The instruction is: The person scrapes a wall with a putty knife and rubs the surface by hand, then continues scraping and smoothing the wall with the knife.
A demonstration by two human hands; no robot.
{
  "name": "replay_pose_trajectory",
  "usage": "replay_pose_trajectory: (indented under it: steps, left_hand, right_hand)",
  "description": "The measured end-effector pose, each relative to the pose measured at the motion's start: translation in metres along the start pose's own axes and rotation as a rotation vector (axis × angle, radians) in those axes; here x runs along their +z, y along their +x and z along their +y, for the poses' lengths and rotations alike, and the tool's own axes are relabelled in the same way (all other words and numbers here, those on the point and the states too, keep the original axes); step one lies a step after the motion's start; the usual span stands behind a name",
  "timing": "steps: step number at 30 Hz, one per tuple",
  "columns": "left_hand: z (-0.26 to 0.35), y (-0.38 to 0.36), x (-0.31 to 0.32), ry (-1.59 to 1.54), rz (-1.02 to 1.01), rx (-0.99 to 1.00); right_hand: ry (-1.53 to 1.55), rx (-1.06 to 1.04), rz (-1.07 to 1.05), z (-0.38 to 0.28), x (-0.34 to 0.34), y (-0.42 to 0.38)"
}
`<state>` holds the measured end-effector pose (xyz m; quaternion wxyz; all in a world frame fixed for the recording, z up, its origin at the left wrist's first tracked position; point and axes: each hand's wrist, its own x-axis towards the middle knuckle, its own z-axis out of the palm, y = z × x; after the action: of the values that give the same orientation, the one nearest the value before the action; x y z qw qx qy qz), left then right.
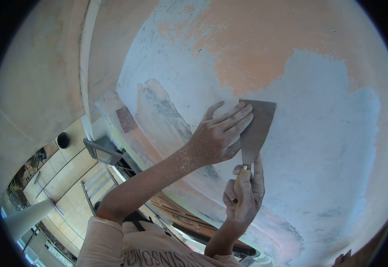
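My right hand [245, 191] is wrapped round the wooden handle [238, 184] of a wide putty knife, its index finger stretched along the base of the blade. The metal blade [260, 122] points up and lies close against the patchy wall surface [318, 111]. My left hand [223, 133] is open, with fingertips laid on the blade's left edge and the little finger held apart. Pale dust covers both hands, and light specks dot my left wrist. White filler and peach-coloured patches surround the blade.
A dark reddish rectangular patch [126, 119] sits on the surface to the left. Beyond it are a floodlight [103, 151], a ladder-like metal frame [100, 187], a black bucket [64, 140] on the tiled floor [63, 178], and a white column [29, 219].
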<state>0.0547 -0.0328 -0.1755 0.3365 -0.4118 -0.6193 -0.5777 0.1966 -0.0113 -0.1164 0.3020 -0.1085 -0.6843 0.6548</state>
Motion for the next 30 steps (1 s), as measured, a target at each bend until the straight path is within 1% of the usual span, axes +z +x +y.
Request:
replay_pose_trajectory:
  steps: [4,8,10,13,16,17,20,23,26,29,30]
  left_hand:
    - [-0.005,0.005,-0.002,-0.054,0.044,-0.016]
    - [-0.006,0.0,-0.002,-0.029,0.01,0.006]
    - [-0.009,-0.003,0.0,-0.023,0.008,0.03]
    - [-0.01,0.003,-0.002,-0.06,0.073,-0.004]
    - [-0.008,-0.009,-0.001,0.011,-0.035,0.014]
    - [-0.011,-0.006,-0.003,0.006,0.001,0.01]
    - [-0.014,0.002,-0.005,-0.046,0.084,-0.015]
    - [-0.01,-0.007,-0.003,0.027,-0.01,-0.005]
    - [-0.013,-0.005,-0.004,0.006,0.025,0.003]
    - [-0.014,-0.001,-0.006,-0.059,0.046,-0.032]
    - [-0.013,-0.003,-0.006,-0.042,0.007,-0.026]
  right_hand:
    - [-0.017,0.023,-0.012,0.0,0.005,-0.001]
    - [-0.042,-0.006,-0.036,0.008,0.0,-0.006]
    - [0.003,-0.005,-0.027,0.007,0.006,-0.001]
    - [-0.012,-0.011,-0.014,0.01,0.009,-0.002]
    - [-0.024,0.016,-0.025,0.014,-0.003,-0.006]
    - [-0.026,0.035,-0.041,0.011,0.0,-0.004]
    - [0.028,0.004,-0.03,0.01,0.013,0.001]
    - [-0.009,0.048,0.003,0.012,0.003,-0.006]
    - [0.022,0.025,-0.041,0.015,0.004,-0.002]
    - [0.002,0.011,-0.002,0.012,0.014,-0.001]
    - [-0.001,0.02,-0.002,0.013,0.011,-0.003]
